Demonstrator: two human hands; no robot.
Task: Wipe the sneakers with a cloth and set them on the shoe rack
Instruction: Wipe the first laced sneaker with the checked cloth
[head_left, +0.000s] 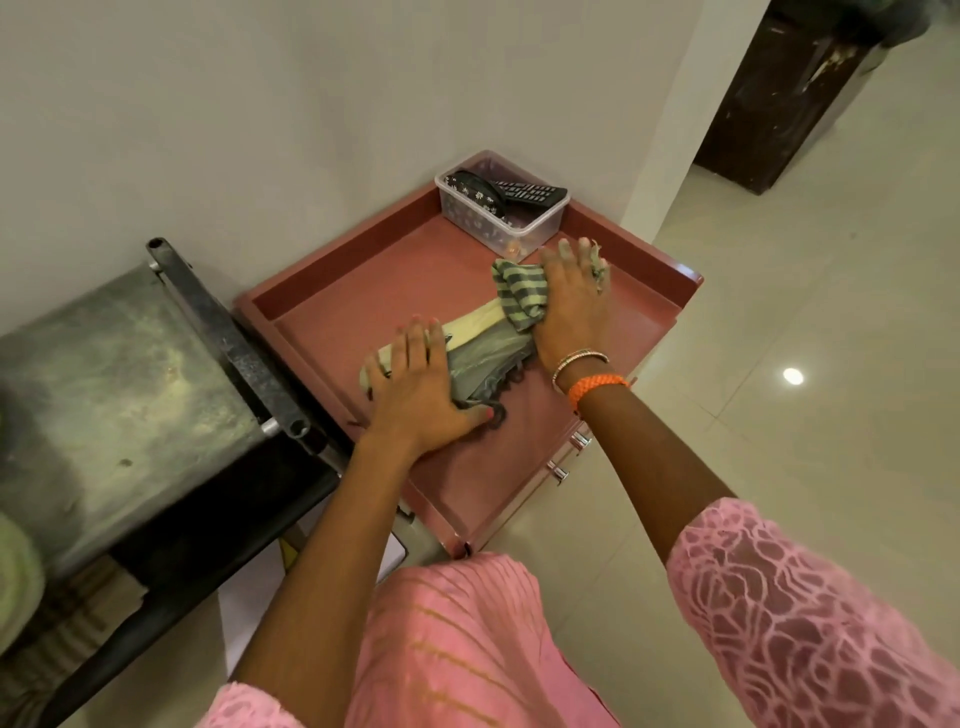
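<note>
Pale tiled floor, plain wall corner; against it stands a reddish-pink cabinet top with raised rim (644, 332). On it lies a grey sneaker with cream sole (483, 353), on its side. Left hand (421, 384) lies flat on the heel end, fingers spread, thumb by the laces. Right hand (574, 296) presses a green-and-grey striped cloth (519, 293) against the toe end, fingers fairly straight over it. Clear plastic box (540, 228) at the back corner holds a black remote (530, 195). Dark metal bench (130, 364) to the left.
</note>
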